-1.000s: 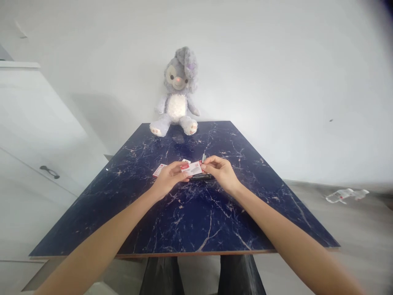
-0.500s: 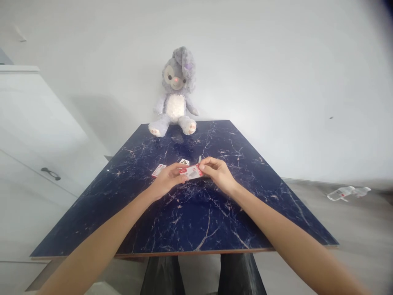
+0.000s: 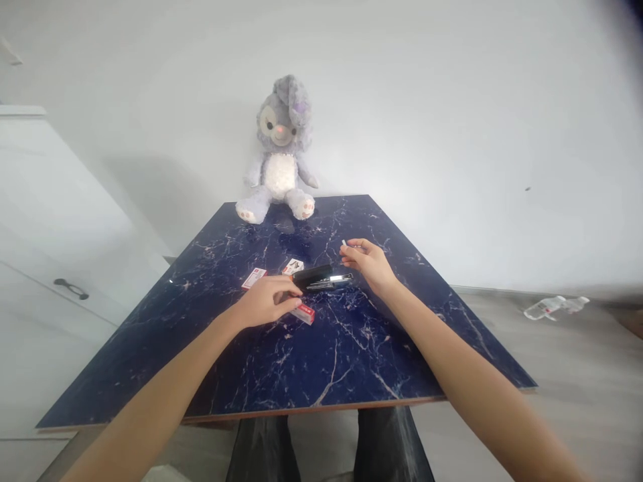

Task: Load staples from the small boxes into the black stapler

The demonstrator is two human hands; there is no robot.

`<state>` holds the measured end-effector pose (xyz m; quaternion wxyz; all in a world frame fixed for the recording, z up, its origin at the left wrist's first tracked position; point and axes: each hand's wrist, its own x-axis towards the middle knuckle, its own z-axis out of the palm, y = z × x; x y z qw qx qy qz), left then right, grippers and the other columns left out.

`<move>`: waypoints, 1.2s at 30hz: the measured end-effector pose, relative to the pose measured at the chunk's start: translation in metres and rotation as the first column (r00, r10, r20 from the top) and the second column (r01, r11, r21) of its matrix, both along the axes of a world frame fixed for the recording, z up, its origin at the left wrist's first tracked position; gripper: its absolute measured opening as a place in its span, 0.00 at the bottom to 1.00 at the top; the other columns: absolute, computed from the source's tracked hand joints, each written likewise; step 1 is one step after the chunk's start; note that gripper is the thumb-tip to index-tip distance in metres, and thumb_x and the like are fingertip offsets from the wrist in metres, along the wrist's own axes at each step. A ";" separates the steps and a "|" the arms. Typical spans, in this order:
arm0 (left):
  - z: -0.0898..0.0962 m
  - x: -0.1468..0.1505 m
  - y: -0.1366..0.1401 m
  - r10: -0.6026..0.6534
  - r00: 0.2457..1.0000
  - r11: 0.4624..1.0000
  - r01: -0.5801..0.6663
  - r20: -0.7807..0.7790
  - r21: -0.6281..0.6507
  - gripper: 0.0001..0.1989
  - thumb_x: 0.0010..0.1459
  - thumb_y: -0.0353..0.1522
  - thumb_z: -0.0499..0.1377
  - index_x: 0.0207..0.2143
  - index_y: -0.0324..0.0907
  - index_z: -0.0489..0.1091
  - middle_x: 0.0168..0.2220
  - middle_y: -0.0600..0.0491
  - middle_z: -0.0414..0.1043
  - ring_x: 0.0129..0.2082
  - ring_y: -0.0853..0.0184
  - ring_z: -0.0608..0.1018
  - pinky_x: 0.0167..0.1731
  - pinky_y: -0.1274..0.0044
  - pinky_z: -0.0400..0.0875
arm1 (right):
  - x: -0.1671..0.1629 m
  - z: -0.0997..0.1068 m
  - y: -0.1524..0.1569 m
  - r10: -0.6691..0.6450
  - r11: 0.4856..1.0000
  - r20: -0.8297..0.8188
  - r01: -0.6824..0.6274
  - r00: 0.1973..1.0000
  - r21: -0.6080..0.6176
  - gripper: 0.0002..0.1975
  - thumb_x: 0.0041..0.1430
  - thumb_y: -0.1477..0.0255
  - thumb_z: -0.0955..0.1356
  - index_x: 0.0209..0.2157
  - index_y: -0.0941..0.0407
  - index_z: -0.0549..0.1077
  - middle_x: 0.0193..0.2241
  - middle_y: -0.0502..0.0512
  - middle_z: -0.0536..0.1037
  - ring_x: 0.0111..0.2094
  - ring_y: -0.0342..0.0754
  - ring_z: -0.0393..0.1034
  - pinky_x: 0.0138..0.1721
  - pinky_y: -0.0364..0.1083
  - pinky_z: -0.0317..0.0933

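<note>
Where the table ends nearest me, I see two dark trouser legs, cut off by the bottom of my view. A red box lies on the tabletop, its long axis slanting; the visible end points right and a little toward me, the other is hidden under the left hand. That hand's fingers curl over the box with the thumb against it, but I cannot tell whether they grip.

Just beyond, the stapler lies mid-table, long axis running nearly side to side, bright metal end pointing right. Its left end is partly masked by the left hand. A card lies left of it, and a white box just behind; their print is too small for me to read.

Right of the stapler, the right hand pinches a pale strip between thumb and finger; only its tip shows, pointing up and away. Farther off, a plush toy sits against the wall.
</note>
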<state>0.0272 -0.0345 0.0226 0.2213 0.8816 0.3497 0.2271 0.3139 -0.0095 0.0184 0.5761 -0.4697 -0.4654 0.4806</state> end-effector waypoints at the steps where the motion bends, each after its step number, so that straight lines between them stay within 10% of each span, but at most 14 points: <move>1: 0.000 0.000 0.001 0.032 0.999 0.996 -0.033 0.014 0.082 0.11 0.62 0.39 0.59 0.38 0.45 0.79 0.33 0.52 0.77 0.23 0.70 0.72 0.28 0.75 0.65 | 0.003 -0.002 0.003 0.005 1.000 0.024 -0.005 1.000 -0.014 0.23 0.47 0.59 0.78 0.40 0.56 0.74 0.34 0.56 0.81 0.32 0.47 0.75 0.40 0.47 0.73; 11: -0.011 -0.003 0.014 0.157 0.987 0.962 -0.159 0.026 0.223 0.16 0.63 0.39 0.59 0.50 0.46 0.74 0.49 0.48 0.76 0.48 0.58 0.73 0.49 0.65 0.68 | 0.010 -0.014 0.012 0.042 0.999 0.151 -0.039 0.988 -0.017 0.18 0.56 0.62 0.74 0.46 0.56 0.76 0.32 0.55 0.80 0.31 0.45 0.74 0.37 0.47 0.72; 21: -0.012 -0.006 0.015 0.210 0.977 0.966 -0.214 0.040 0.143 0.17 0.65 0.36 0.54 0.54 0.46 0.72 0.48 0.47 0.75 0.46 0.56 0.73 0.44 0.65 0.72 | 0.013 -0.005 0.002 0.009 0.993 0.668 -0.084 0.744 0.080 0.17 0.57 0.59 0.71 0.45 0.53 0.78 0.36 0.57 0.82 0.38 0.53 0.76 0.43 0.50 0.66; 36: -0.010 -0.010 0.018 0.235 0.972 0.950 -0.235 0.021 0.205 0.16 0.61 0.36 0.58 0.50 0.44 0.73 0.41 0.49 0.75 0.43 0.59 0.73 0.46 0.66 0.68 | 0.006 -0.012 0.002 0.293 0.914 0.719 -0.406 0.630 -0.016 0.12 0.52 0.61 0.73 0.37 0.52 0.83 0.29 0.49 0.81 0.28 0.46 0.71 0.31 0.44 0.62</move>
